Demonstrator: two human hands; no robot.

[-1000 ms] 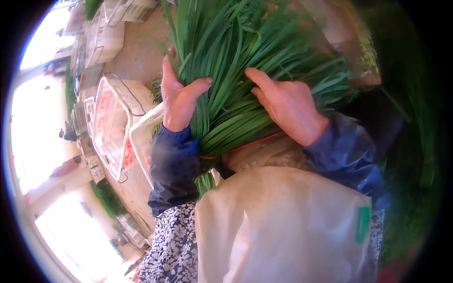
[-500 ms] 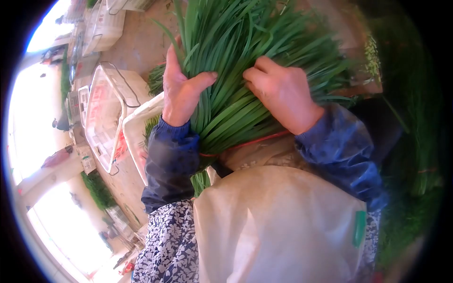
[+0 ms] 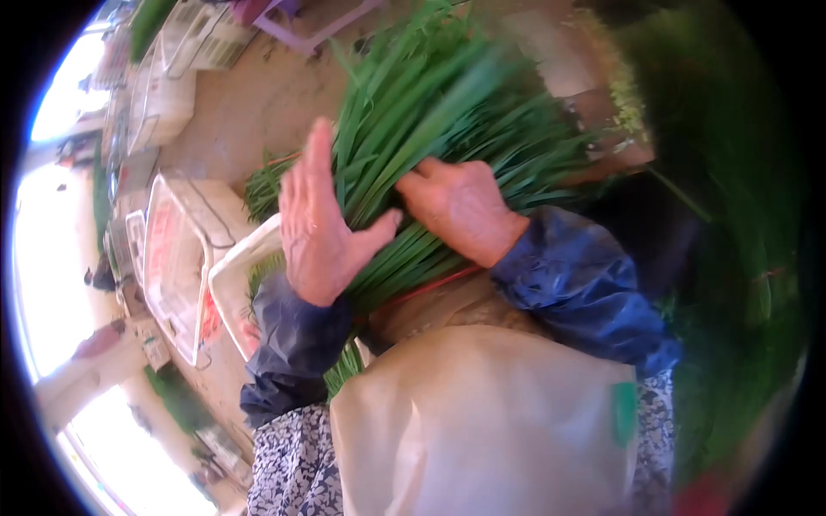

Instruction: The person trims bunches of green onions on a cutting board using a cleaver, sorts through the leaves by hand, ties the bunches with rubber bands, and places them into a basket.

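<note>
A large bundle of long green leaves (image 3: 422,112) lies across my lap, with a red band (image 3: 430,284) round its near end. Against the left side of the bundle is my left hand (image 3: 323,228), its fingers stretched up and the thumb spread over the leaves. My right hand (image 3: 456,206) is closed on leaves in the middle of the bundle, its fingertips hidden among them. Some leaf tips above my hands are blurred.
White plastic baskets (image 3: 206,258) stand on the floor to the left, one close to my left sleeve. A purple crate (image 3: 314,34) is at the top. More greens (image 3: 731,215) lie along the right side. A cream apron (image 3: 482,421) covers my lap.
My left hand has turned and opened flatter beside the leaves. My right hand has closed on leaves and moved left and slightly down in view. The leaves lean differently, and the whole view has shifted.
</note>
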